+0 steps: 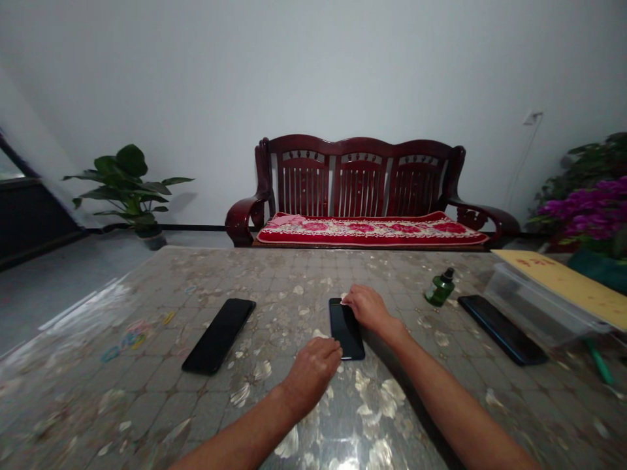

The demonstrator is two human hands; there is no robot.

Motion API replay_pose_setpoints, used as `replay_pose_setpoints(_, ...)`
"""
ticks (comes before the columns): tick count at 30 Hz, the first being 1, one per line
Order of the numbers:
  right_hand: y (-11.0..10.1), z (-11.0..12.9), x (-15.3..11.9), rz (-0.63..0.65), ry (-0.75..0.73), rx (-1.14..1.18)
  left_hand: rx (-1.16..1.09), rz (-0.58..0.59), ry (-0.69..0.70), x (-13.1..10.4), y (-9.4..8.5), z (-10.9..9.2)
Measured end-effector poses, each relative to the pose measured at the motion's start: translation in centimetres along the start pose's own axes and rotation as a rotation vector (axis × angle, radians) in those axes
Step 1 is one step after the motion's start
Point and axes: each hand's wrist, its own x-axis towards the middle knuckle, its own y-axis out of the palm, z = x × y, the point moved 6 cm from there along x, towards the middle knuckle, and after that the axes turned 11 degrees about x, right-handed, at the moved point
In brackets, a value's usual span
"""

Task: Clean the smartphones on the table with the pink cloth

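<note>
A black smartphone [347,331] lies screen up on the table in the middle of the head view. My left hand [317,365] has its fingers closed at the lower left edge of this phone, steadying it against the table. At the phone's upper end, my right hand [366,305] pinches a small white piece that looks like a wipe or tissue and touches the screen. Most of that white piece is hidden under the fingers. Another black smartphone [219,335] rests to the left, and a third phone [502,329] lies to the right.
A green spray bottle [439,288] stands right of my hands. Beside it is a clear plastic box [543,307] with a yellow envelope-like sheet [568,281] on top. Colourful bands [134,336] lie at the left of the patterned table [274,418]. Behind stands a wooden bench [360,179].
</note>
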Motion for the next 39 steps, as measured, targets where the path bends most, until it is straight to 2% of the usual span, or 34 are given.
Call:
replay_pose_setpoints(3, -0.2, -0.2, -0.1, -0.003, 0.028, -0.003, 0.006, 0.000, -0.005, 0.0, 0.1, 0.0)
replay_pose_setpoints(7, 0.2, 0.3, 0.0, 0.031, -0.055, 0.030, 0.002, -0.006, -0.003, -0.1, 0.0, 0.0)
replay_pose_setpoints(12, 0.2, -0.4, 0.2, -0.016, 0.016, 0.003, 0.003, 0.004, -0.001, 0.0, -0.1, 0.0)
replay_pose_setpoints(17, 0.6, 0.6, 0.3, 0.041, -0.090, 0.033, 0.002, -0.004, -0.001, 0.0, -0.2, -0.1)
replay_pose_setpoints(22, 0.5, 0.6, 0.8, 0.014, -0.012, 0.018, 0.006, 0.004, -0.003, 0.1, -0.3, 0.0)
replay_pose_setpoints(27, 0.7, 1.6, 0.8, 0.044, -0.113, 0.043, 0.008, 0.007, 0.004, 0.1, -0.4, 0.0)
replay_pose_setpoints(32, 0.4, 1.3, 1.1, -0.011, -0.020, 0.001, 0.000, 0.004, -0.002, 0.2, -0.5, 0.0)
replay_pose_setpoints(37, 1.0, 2.1, 1.2, 0.033, -0.101, 0.030, 0.008, -0.005, 0.003, 0.2, -0.6, 0.0)
replay_pose_setpoints(39, 1.0, 2.0, 1.3, 0.017, -0.083, 0.026, 0.008, 0.000, 0.004, 0.2, -0.6, 0.0)
